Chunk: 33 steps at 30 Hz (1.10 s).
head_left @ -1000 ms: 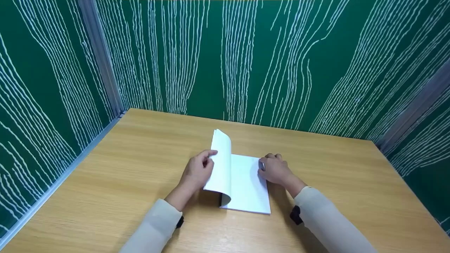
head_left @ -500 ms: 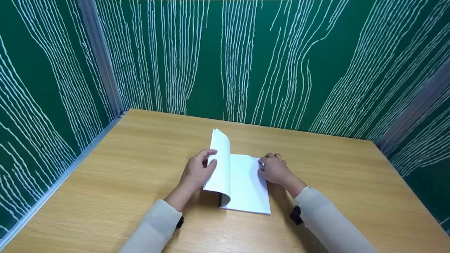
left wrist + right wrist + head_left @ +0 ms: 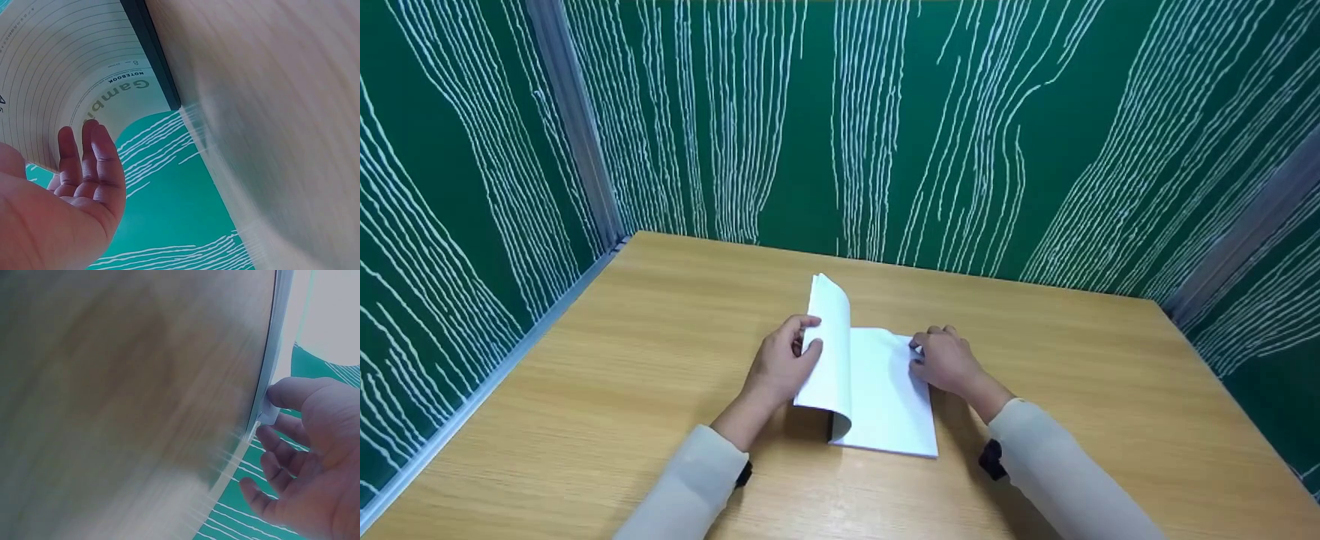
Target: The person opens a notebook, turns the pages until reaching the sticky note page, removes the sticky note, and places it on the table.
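Note:
An open notebook [image 3: 889,397] with white pages lies on the wooden table, its left part raised and curled over. My left hand [image 3: 778,364] grips that raised part at its left edge, thumb on the page side. In the left wrist view, the notebook's lined cover [image 3: 112,62] with "NOTEBOOK" printing and a dark spine strip [image 3: 152,50] bends over the fingers. At the upper right of the flat pages, my right hand [image 3: 949,362] pinches the page corner [image 3: 270,412] between thumb and index finger, the other fingers loosely curled. The page bulges slightly near its top edge.
The wooden table [image 3: 660,315] extends around the notebook. A green wall [image 3: 810,150] with white wavy lines stands behind it and along both sides. Grey posts [image 3: 574,112] mark the corners. Dark wrist bands [image 3: 994,459] show under the light sleeves.
The top page has lifted into a small bulge near its upper edge as the right fingers shifted slightly left. The left hand and the raised part have barely moved.

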Each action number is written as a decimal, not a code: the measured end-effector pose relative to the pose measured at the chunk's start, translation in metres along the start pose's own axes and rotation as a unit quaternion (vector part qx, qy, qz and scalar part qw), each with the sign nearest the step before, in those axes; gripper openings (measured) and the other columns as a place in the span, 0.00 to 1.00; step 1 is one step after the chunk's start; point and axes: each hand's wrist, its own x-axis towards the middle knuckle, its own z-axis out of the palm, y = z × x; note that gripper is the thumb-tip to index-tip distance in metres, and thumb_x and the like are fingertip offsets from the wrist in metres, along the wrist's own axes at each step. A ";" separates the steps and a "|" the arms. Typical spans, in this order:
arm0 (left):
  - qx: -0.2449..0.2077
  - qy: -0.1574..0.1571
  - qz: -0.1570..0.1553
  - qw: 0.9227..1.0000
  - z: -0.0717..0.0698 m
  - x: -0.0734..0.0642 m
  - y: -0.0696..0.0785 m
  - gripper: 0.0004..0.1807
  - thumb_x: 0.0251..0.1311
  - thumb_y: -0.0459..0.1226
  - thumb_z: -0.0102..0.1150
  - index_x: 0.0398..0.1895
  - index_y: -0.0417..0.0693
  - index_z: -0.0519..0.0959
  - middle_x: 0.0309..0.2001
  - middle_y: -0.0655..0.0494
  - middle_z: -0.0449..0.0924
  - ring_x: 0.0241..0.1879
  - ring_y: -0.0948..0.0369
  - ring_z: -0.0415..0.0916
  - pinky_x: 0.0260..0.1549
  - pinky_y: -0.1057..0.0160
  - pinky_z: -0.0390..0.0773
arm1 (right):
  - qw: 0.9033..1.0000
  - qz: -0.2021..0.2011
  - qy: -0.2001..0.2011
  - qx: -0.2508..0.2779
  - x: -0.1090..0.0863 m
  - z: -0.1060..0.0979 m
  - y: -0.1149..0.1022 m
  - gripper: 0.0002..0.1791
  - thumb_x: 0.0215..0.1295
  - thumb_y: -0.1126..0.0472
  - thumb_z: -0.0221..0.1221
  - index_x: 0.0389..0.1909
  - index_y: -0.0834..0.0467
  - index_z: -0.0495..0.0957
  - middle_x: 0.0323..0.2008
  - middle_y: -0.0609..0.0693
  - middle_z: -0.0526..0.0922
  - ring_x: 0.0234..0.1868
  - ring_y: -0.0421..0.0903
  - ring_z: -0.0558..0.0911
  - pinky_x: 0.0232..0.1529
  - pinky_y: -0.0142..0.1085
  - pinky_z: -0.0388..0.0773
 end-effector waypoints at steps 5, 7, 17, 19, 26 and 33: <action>-0.001 -0.001 -0.006 1.000 0.001 0.000 0.000 0.15 0.57 0.46 0.48 0.49 0.65 0.69 0.29 0.60 0.70 0.31 0.63 0.67 0.30 0.65 0.69 | 1.000 0.011 -0.011 0.014 0.000 -0.001 -0.001 0.19 0.50 0.54 0.61 0.45 0.53 0.76 0.37 0.49 0.76 0.40 0.48 0.68 0.43 0.44 0.67; 0.001 -0.003 -0.009 1.000 0.001 0.000 0.000 0.16 0.57 0.46 0.48 0.49 0.65 0.69 0.29 0.60 0.70 0.32 0.63 0.67 0.30 0.65 0.69 | 1.000 0.014 -0.015 0.021 -0.001 -0.002 -0.002 0.19 0.50 0.54 0.60 0.46 0.52 0.76 0.36 0.49 0.77 0.40 0.48 0.69 0.44 0.44 0.68; 0.004 -0.004 -0.024 1.000 0.002 0.000 0.001 0.16 0.57 0.48 0.48 0.50 0.68 0.69 0.31 0.61 0.70 0.34 0.63 0.68 0.33 0.65 0.70 | 0.985 0.086 -0.031 0.149 0.001 -0.004 -0.002 0.26 0.53 0.54 0.58 0.54 0.47 0.64 0.42 0.50 0.75 0.40 0.47 0.74 0.44 0.40 0.74; 0.002 -0.005 -0.025 1.000 0.002 0.000 0.001 0.16 0.57 0.48 0.48 0.50 0.68 0.69 0.32 0.62 0.70 0.35 0.64 0.68 0.34 0.65 0.70 | 0.976 0.107 -0.031 0.185 0.002 -0.004 -0.003 0.28 0.54 0.54 0.57 0.56 0.47 0.60 0.43 0.51 0.73 0.40 0.47 0.74 0.44 0.39 0.74; 0.001 -0.008 -0.014 1.000 0.002 0.000 0.001 0.16 0.57 0.47 0.48 0.50 0.66 0.69 0.31 0.61 0.70 0.33 0.63 0.68 0.31 0.65 0.69 | 0.964 0.101 0.012 0.244 0.002 -0.007 -0.004 0.33 0.57 0.62 0.54 0.62 0.55 0.52 0.40 0.54 0.73 0.37 0.48 0.74 0.39 0.37 0.75; 0.003 -0.013 -0.011 1.000 0.001 -0.001 0.001 0.17 0.57 0.47 0.48 0.52 0.65 0.69 0.29 0.59 0.69 0.31 0.63 0.67 0.29 0.65 0.69 | 0.967 0.066 0.029 0.243 -0.003 -0.011 -0.009 0.21 0.58 0.58 0.52 0.54 0.52 0.67 0.40 0.51 0.75 0.36 0.46 0.74 0.32 0.33 0.75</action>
